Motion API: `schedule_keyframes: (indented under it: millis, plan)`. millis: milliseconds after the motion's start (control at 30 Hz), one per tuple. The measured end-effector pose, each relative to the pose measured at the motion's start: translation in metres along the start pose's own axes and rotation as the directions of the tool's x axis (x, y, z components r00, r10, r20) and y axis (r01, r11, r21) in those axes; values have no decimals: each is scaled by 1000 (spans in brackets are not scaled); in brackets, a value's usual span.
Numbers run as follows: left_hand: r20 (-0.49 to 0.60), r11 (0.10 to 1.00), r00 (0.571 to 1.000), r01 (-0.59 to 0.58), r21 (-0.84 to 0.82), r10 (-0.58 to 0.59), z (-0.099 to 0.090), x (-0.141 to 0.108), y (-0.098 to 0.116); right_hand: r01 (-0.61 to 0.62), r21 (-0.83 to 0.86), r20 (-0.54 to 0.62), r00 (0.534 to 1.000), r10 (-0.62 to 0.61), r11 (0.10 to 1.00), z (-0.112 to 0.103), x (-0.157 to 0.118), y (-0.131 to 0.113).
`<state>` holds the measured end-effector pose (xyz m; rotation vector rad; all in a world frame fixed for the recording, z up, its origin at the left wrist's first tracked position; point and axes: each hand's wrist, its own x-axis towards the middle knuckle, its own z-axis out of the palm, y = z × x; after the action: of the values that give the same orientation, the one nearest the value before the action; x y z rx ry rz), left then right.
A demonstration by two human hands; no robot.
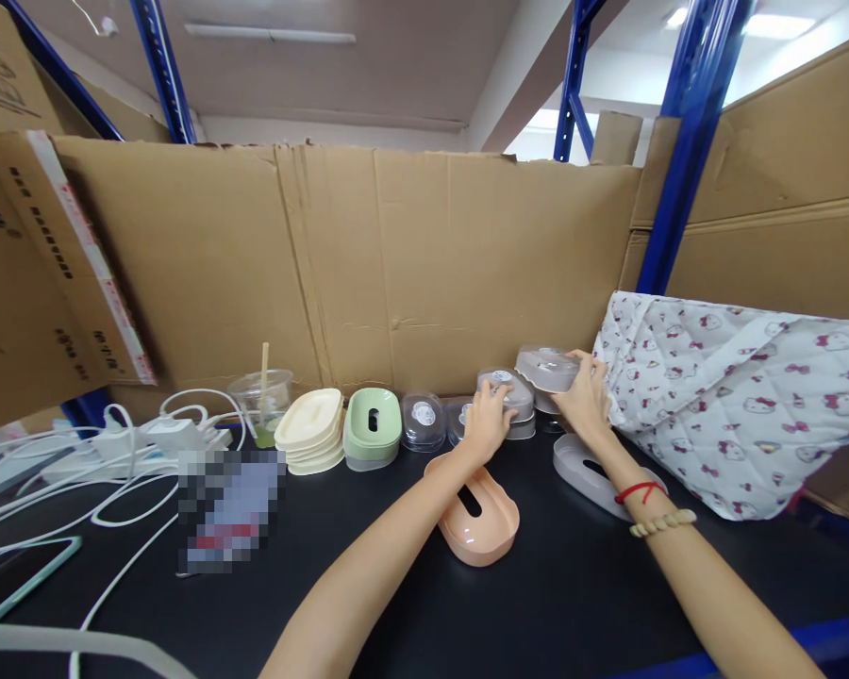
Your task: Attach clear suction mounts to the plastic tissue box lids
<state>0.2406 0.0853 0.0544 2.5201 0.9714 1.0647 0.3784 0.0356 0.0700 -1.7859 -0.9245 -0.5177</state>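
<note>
My right hand (586,391) grips the edge of a clear plastic cover (546,366), which is tilted above the back of the black table. To its left, my left hand (488,420) rests with fingers spread on another clear cover (520,394) in a stack. A peach oval piece with a slot (481,528) lies under my left forearm. Beneath my right wrist is a grey oval piece (578,471), partly hidden. Farther left stand smaller clear covers (423,422), a green slotted piece (373,420) and a stack of cream pieces (311,429).
White cables and power strips (176,436) spread over the left side, beside a plastic cup with a straw (263,401) and a pixelated object (233,509). A patterned white cloth (742,396) hangs at right. Cardboard (467,273) walls the back.
</note>
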Motion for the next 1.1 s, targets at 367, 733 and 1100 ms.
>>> schedule_keyframes:
  millis: [367, 733, 1100]
  plan:
    - [105, 992, 993, -60, 109, 48, -5, 5, -2, 198, 74, 159, 965, -208, 977, 19, 8, 22]
    - [-69, 942, 998, -29, -335, 7, 5, 12, -12, 418, 208, 288, 838, -464, 884, 20, 8, 16]
    - [86, 996, 996, -7, -94, 15, -10, 14, -1, 28, -71, 468, 883, 8, 997, 8, 19, 55]
